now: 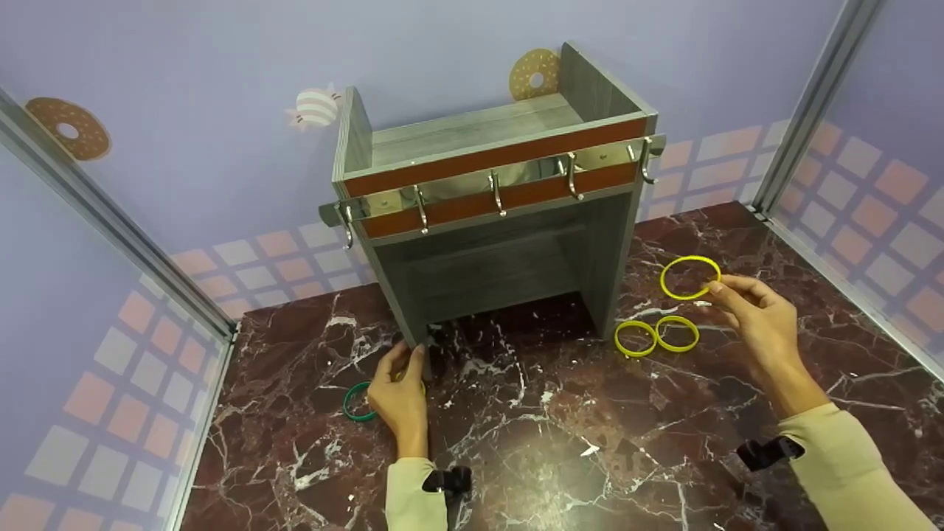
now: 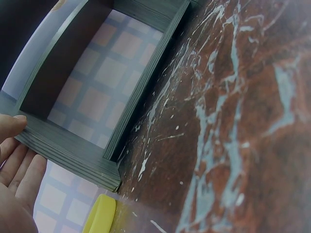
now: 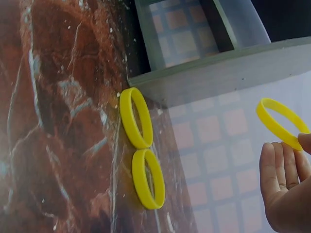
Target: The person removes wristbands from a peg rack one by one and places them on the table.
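My right hand (image 1: 763, 324) pinches a yellow silicone wristband (image 1: 690, 277) between thumb and fingers, above the table to the right of a grey wooden shelf (image 1: 619, 251). Below it, two more yellow wristbands (image 3: 136, 118) lie side by side on the table, touching. At the shelf's left side panel (image 2: 68, 153), my left hand (image 1: 402, 394) grips the lower front edge, thumb on one face and fingers on the other. Partly behind that hand lies a green wristband (image 1: 359, 402). Another yellow wristband (image 2: 101, 216) shows beside the panel's foot in the left wrist view.
A metal rail with several hooks (image 1: 496, 193) runs across the shelf's front, its ends projecting past both sides. The shelf stands on a dark red marbled table (image 1: 546, 457) near the back wall (image 1: 221, 110). Side walls rise at left and right.
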